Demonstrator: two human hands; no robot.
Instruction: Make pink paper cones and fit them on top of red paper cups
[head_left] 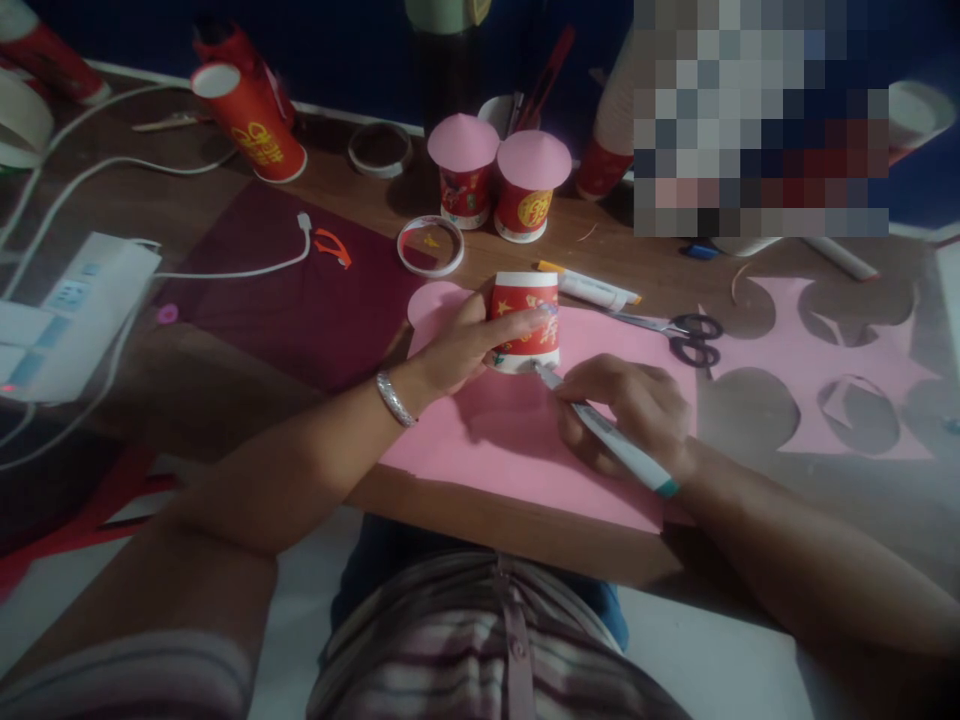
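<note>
My left hand (469,345) is wrapped round a red paper cup (529,325) with white bands at both ends, held over pink paper (480,440). In my right hand (626,405) is a white craft knife (615,445) with a green end; its tip meets the cup's lower white band. A pink paper disc (433,303) lies partly behind my left hand. Beyond the cup stand two red cups with pink cone tops, one on the left (463,185) and one on the right (532,195).
Black-handled scissors (694,340) and a marker-like stick (596,290) lie behind the pink paper. Cut pink scraps (817,370) are at right. A power strip (86,315) with white cables sits at left, and a tape roll (431,246) lies near the middle.
</note>
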